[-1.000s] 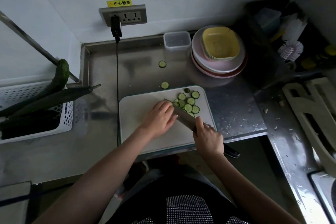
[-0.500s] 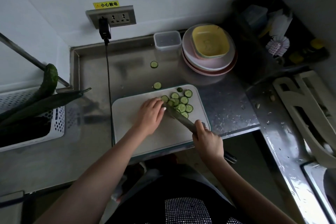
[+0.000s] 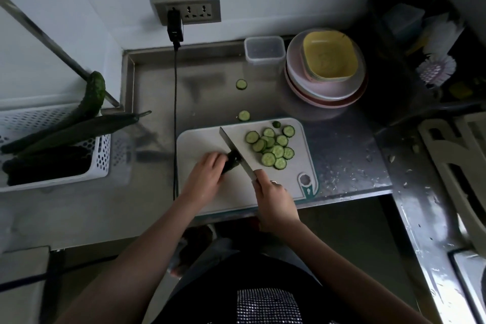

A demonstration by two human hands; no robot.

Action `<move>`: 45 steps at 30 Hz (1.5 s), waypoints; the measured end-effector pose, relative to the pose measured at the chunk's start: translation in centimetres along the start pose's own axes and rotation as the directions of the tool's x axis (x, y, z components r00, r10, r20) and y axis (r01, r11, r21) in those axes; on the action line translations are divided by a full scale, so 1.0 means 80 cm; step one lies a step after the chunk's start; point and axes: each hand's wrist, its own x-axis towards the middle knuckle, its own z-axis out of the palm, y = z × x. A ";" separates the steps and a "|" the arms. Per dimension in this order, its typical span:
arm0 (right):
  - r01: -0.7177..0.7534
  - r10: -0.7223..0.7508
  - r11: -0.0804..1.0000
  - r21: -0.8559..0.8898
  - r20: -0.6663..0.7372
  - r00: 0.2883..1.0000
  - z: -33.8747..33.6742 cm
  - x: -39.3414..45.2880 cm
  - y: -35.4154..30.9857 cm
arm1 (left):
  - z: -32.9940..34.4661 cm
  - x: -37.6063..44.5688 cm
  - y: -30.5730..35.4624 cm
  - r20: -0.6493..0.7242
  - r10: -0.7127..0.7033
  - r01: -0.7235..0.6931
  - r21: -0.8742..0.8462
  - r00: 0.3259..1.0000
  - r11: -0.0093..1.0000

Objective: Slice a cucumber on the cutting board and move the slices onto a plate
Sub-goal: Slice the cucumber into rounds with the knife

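- Head view: my left hand grips the cucumber stub at mid cutting board.
- My right hand clenches the cleaver, blade on the stub.
- Slices pile toward 2 o'clock of the stub; stacked plates sit beyond, at 1 o'clock.

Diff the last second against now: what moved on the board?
The knife in the right hand has lifted and swung left, its blade now clear of the slice pile. The left hand has slid back, exposing the dark cucumber stub it still holds. Unchanged: cutting board, two stray slices on the counter, plate stack. Nothing let go.
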 end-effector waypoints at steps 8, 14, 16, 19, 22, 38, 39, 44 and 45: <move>-0.032 0.033 0.998 -0.061 0.020 0.999 0.013 0.010 -0.016 | 0.003 0.011 0.004 -0.036 0.103 -0.103 0.011 0.994 0.995; -0.062 0.063 0.997 -0.049 0.019 0.998 0.016 0.012 -0.025 | 0.004 0.018 0.003 -0.019 0.156 -0.155 0.042 0.988 0.987; -0.074 0.075 0.996 -0.039 0.013 0.997 0.015 0.014 -0.027 | 0.002 0.020 0.003 -0.020 0.158 -0.157 0.042 0.987 0.987; -0.083 0.084 0.995 -0.048 0.009 0.996 0.015 0.016 -0.029 | 0.000 0.020 0.004 -0.034 0.165 -0.164 0.028 0.986 0.986; -0.077 0.078 0.994 -0.081 0.013 0.997 0.017 0.019 -0.027 | 0.000 0.020 0.002 -0.052 0.180 -0.179 0.013 0.982 0.984; -0.143 0.151 0.987 -0.071 0.134 0.979 0.020 0.030 -0.017 | 0.000 0.018 -0.002 -0.084 0.168 -0.173 -0.058 0.982 0.983; -0.160 0.161 0.987 -0.020 0.141 0.977 0.016 0.033 -0.016 | 0.000 0.017 -0.002 -0.089 0.156 -0.162 -0.061 0.984 0.985; -0.214 0.203 0.960 0.182 0.076 0.976 -0.009 0.033 -0.010 | 0.000 0.012 -0.003 -0.071 0.160 -0.163 -0.034 0.985 0.986; -0.206 0.198 0.959 0.196 0.057 0.978 -0.011 0.030 -0.010 | -0.001 0.012 -0.002 -0.078 0.153 -0.156 -0.032 0.985 0.987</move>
